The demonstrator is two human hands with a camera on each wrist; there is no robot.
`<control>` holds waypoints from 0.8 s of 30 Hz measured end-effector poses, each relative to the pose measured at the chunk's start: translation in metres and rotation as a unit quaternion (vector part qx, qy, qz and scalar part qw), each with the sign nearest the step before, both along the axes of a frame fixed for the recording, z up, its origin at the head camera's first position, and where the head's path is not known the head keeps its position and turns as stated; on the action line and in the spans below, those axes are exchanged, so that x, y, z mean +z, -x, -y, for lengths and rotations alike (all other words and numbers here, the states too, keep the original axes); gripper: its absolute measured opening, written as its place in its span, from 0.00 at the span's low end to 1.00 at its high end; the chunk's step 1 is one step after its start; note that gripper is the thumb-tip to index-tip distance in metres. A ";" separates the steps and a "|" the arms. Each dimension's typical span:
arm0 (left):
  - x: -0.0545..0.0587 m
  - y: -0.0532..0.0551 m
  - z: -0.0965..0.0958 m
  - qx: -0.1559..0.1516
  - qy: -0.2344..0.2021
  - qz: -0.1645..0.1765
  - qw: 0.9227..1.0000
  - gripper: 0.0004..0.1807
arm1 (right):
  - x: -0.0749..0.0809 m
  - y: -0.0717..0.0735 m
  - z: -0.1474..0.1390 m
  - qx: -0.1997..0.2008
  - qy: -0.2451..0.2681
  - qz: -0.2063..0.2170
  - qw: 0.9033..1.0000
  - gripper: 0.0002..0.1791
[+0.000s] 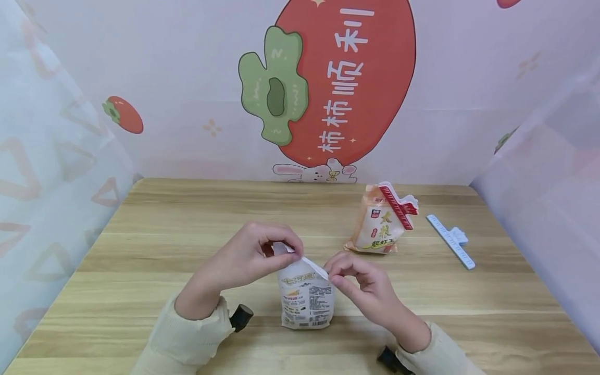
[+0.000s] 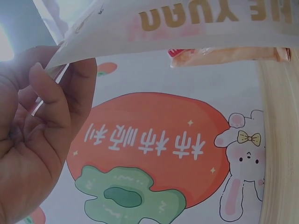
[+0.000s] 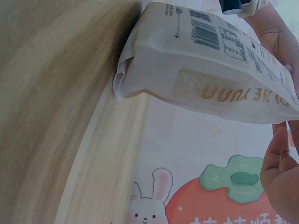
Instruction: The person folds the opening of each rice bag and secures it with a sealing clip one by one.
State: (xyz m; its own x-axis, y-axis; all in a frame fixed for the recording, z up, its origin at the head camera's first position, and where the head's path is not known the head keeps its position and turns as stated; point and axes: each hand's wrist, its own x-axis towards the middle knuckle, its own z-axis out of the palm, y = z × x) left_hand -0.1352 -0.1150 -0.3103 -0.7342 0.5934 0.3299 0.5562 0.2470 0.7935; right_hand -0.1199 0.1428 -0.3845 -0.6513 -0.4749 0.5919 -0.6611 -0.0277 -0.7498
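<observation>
A white printed packaging bag [image 1: 307,299] stands upright on the table in the head view, its top edge drawn flat. My left hand [image 1: 255,255] pinches the upper left corner of that edge between thumb and fingers. At the right end of the edge, my right hand [image 1: 363,284] pinches the other corner. Gold letters show on the bag's side [image 2: 210,18] in the left wrist view, where the left hand [image 2: 39,121] holds the corner. From the right wrist, the bag [image 3: 201,60] shows a barcode; the right hand [image 3: 280,177] is partly cut off.
Behind and to the right stands an orange-and-white food bag [image 1: 377,229] with a red sealing clip [image 1: 396,208] across its top. A light blue sealing clip [image 1: 452,242] lies farther right on the wooden table [image 1: 178,219]. A printed backdrop [image 1: 187,62] encloses the back and sides.
</observation>
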 end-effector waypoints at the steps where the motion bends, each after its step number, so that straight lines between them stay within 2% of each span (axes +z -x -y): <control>1: 0.000 0.000 0.000 0.001 0.001 0.000 1.000 0.05 | 0.000 0.000 0.000 -0.005 -0.002 0.009 1.000 0.12; 9: 0.001 -0.002 0.000 0.005 0.005 -0.008 1.000 0.06 | 0.003 -0.001 0.003 -0.006 0.028 0.043 0.999 0.05; 16: 0.001 -0.001 -0.003 0.009 -0.001 0.000 1.000 0.06 | 0.003 -0.003 0.003 -0.010 0.052 0.046 0.998 0.10; 20: 0.004 -0.005 -0.004 0.042 0.021 -0.004 0.999 0.07 | 0.002 -0.002 0.003 -0.009 0.052 0.051 0.997 0.12; 24: 0.013 -0.010 -0.009 0.093 0.071 -0.027 0.993 0.10 | 0.002 -0.001 0.003 -0.011 0.039 0.061 0.997 0.14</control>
